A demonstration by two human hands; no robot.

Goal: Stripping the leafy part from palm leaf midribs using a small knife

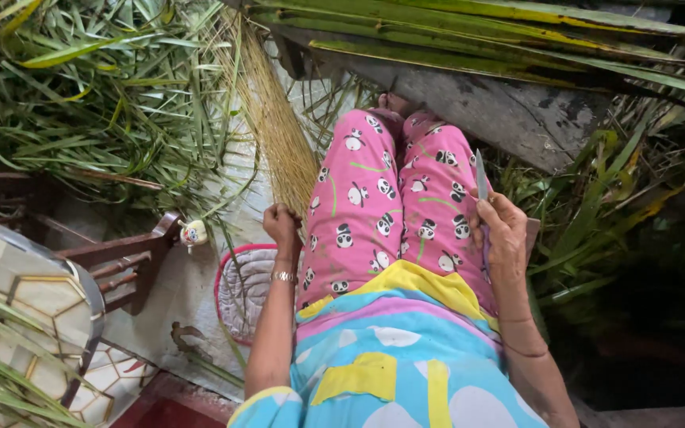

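I sit with my legs stretched out in pink trousers with panda prints (390,206). My left hand (281,223) is closed on the near end of a bundle of thin yellow-brown leaf ribs (267,111) that fans away from me over the ground. My right hand (503,234) rests on my right thigh and grips a small knife (481,176), blade pointing up and away. A metal bracelet (283,277) is on my left wrist.
Heaps of long green palm leaves (97,95) lie at the left; more fronds (517,40) cross the top and right. A red-edged quilted mat (243,289) lies by my left hip. A dark wooden chair (120,257) and a patterned tabletop (25,293) stand at left.
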